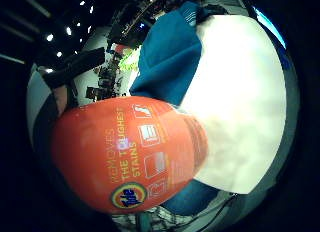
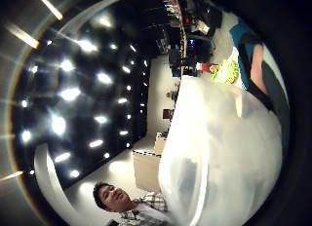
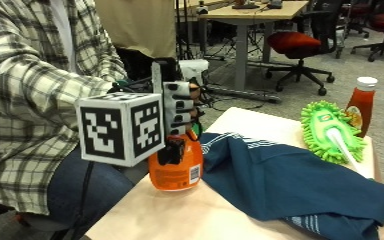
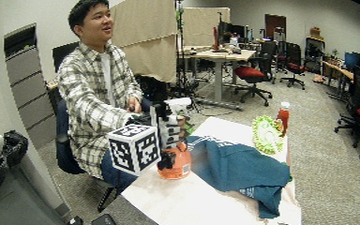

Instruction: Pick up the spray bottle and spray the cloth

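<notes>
**Item: orange spray bottle, in hand, standing on the surface beside the cloth**

Location. The spray bottle (image 3: pixel 176 170) stands upright at the near left part of the surface (image 3: pixel 198 215), its base apparently still resting there. The blue cloth (image 3: pixel 292 185) lies crumpled just to its right, spreading toward the far right edge; whether the two touch cannot be told.

Grip. The gloved right hand (image 3: pixel 179 112) is wrapped round the bottle's upper part, at the neck and trigger, fingers curled across the front. The white spray head (image 3: pixel 193 66) shows above the fingers. Whether a finger sits on the trigger itself is hidden.

Handling, as judged. Rigid plastic body, broad and rounded low down, narrowing upward; smooth, glossy label likely slippery, so the narrow neck under the head is the sensible hold, and it also puts a finger within reach of the trigger. The fill level cannot be seen; if it holds much liquid the weight sits low and the bottle would hang steady from the neck. Not fragile. The cloth is soft and limp and lies flat enough to take spray without holding.

Other pieces. A green fluffy duster (image 3: pixel 330 132) and a red sauce bottle (image 3: pixel 361 102) sit at the far right of the surface, well apart from the hand.

Status, as judged. Bottle taken hold of; lift and aim at the cloth not yet done.
</notes>
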The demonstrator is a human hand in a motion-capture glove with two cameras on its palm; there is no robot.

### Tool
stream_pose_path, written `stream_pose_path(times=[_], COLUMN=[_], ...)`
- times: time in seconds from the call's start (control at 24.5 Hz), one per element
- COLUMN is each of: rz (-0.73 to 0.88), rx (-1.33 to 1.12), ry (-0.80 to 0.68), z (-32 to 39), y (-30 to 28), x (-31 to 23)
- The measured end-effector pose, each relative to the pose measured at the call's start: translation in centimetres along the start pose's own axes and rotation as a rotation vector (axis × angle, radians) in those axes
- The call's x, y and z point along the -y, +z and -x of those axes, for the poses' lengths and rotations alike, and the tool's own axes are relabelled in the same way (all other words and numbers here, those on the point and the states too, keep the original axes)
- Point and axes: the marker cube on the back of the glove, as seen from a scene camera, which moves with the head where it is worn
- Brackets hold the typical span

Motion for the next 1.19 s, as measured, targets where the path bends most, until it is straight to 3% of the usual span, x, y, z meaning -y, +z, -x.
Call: stream_pose_path(times=[0.53, 0.9, 1.19], rz=[0.111, 0.189, 0.217], rx=[-0.331, -0.809, -0.990], ry=[0.107, 0.244, 0.298], z=[3.7, 2.9, 2.0], y=[2.4, 5.0, 6.9], x=[1.2, 1.5, 2.0])
